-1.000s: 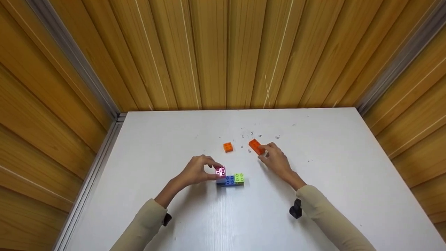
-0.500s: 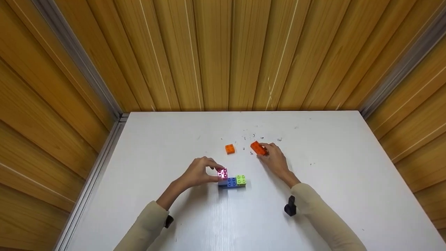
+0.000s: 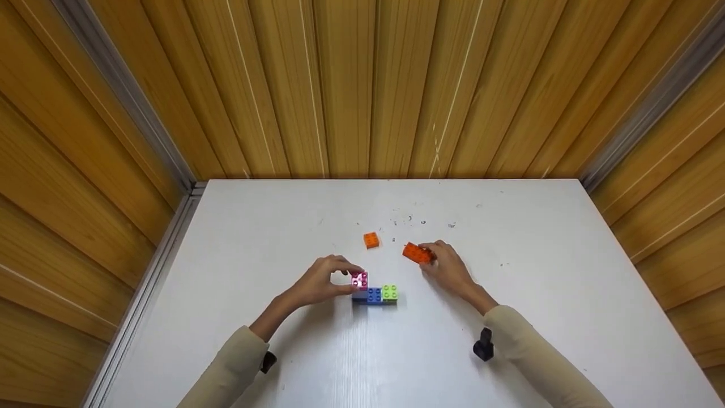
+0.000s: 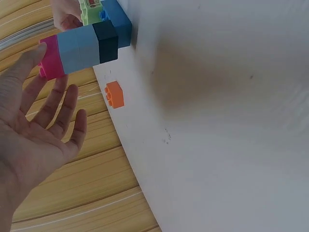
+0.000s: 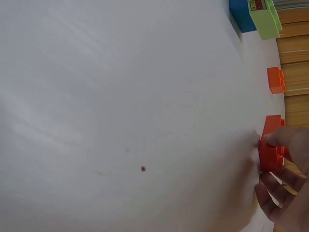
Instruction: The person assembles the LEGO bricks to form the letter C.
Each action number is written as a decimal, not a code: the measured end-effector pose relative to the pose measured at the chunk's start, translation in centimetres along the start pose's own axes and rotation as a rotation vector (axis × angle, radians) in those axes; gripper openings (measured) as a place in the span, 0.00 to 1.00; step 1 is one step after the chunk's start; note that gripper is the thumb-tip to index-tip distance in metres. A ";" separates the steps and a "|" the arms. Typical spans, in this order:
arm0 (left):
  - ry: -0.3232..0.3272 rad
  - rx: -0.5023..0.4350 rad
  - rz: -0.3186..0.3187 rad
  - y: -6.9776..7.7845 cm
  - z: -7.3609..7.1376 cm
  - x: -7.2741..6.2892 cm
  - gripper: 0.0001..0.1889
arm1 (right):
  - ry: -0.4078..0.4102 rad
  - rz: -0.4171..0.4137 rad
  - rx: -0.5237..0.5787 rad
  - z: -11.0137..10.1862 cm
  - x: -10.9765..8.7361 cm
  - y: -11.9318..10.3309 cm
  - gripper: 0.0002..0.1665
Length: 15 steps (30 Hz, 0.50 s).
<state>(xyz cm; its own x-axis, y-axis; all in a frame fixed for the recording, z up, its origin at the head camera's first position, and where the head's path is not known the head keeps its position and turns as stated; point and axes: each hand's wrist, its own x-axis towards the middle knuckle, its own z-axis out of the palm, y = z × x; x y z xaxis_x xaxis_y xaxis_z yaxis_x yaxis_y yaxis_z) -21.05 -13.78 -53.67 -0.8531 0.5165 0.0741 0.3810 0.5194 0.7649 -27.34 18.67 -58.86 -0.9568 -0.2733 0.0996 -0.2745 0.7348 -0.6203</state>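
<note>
My left hand (image 3: pixel 324 281) pinches a pink brick (image 3: pixel 359 280) between thumb and fingers. In the left wrist view, that brick tops a column of light blue (image 4: pixel 78 47) and dark teal (image 4: pixel 106 42) bricks. The column rises from one end of a long blue brick (image 3: pixel 374 294), whose other end bears a lime green brick (image 3: pixel 389 292). To the right and farther back, my right hand (image 3: pixel 449 270) grips a long red-orange brick (image 3: pixel 416 253) by its right end. In the right wrist view, the thumb lies against the side of this brick, with its studs facing right.
A small orange brick (image 3: pixel 371 240) lies on the white table (image 3: pixel 272 221), behind the blue brick and left of the red-orange one. Small dark marks dot the tabletop near the back. Wood-patterned panels (image 3: pixel 351 85) stand behind the table and at both sides.
My right hand has drawn the red-orange brick slightly nearer and turned it so that it lies more crosswise. The left hand stays on the pink brick.
</note>
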 end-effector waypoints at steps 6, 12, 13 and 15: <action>0.033 -0.021 0.033 -0.4 0.4 -0.3 0.22 | 0.026 -0.074 0.017 -0.9 -0.8 -0.7 0.23; 0.076 -0.032 0.047 -0.7 0.6 -0.6 0.23 | 0.053 -0.193 0.022 -2.0 -1.7 -2.9 0.22; 0.085 -0.034 0.047 -0.7 0.6 -0.6 0.22 | 0.048 -0.206 0.022 -2.2 -1.9 -3.3 0.23; 0.102 -0.037 0.053 -0.7 0.5 -0.7 0.21 | 0.037 -0.228 0.026 -2.5 -2.3 -4.3 0.23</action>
<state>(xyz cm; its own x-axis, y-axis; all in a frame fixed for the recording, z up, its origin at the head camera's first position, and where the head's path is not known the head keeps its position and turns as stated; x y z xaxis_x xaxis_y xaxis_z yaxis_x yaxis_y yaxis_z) -20.58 -14.17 -54.58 -0.8646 0.4697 0.1784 0.4149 0.4671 0.7808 -24.20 17.73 -54.50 -0.8731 -0.4074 0.2677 -0.4821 0.6401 -0.5983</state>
